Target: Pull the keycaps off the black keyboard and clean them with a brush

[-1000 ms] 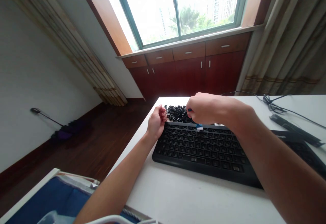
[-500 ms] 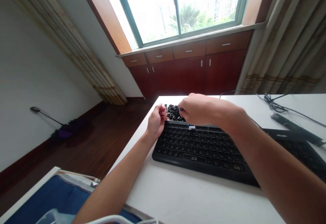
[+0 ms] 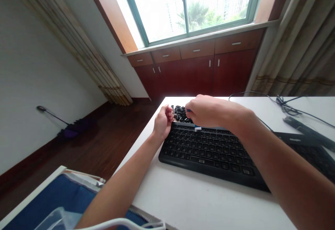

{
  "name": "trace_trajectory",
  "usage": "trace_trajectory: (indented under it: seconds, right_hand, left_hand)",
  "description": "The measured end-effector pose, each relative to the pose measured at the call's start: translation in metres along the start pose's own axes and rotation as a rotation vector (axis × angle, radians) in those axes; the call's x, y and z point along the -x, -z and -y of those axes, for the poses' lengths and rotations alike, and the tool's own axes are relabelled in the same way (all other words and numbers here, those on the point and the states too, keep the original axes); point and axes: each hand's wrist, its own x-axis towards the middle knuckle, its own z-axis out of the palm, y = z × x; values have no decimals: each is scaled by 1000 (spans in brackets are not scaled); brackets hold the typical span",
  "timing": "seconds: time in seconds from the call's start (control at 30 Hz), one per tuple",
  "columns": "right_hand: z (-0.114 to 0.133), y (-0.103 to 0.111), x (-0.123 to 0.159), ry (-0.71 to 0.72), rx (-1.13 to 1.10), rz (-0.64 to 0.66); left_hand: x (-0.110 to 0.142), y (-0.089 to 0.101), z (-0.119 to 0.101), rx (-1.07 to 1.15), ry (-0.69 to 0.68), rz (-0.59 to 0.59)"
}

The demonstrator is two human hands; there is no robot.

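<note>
Right hand [image 3: 209, 112] curled around a blue-handled brush [image 3: 198, 129], white bristles at the keyboard's top edge. Left hand [image 3: 163, 122] closed, cannot tell if holding anything, just beside black keycaps [image 3: 180, 114], heaped behind the black HP-marked keyboard [image 3: 209, 155] on the white bench [image 3: 183, 198].
</note>
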Motion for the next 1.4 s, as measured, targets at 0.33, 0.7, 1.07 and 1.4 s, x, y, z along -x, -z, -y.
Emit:
trace_trajectory:
  seconds: [0.33, 0.7, 1.07, 1.4]
  right_hand:
    - [1, -4, -6, 158, -37, -130]
    - [5, -4, -4, 261, -85, -150]
    - [1, -20, -15, 317, -127, -201]
    - [3, -19, -13, 153, -17, -139]
  left_hand:
    - [-6, 7, -3, 46, 65, 6]
    - [-6, 6, -7, 74, 81, -6]
    - [-16, 20, -25, -76, 7, -115]
    - [-15, 63, -49, -735, -71, 57]
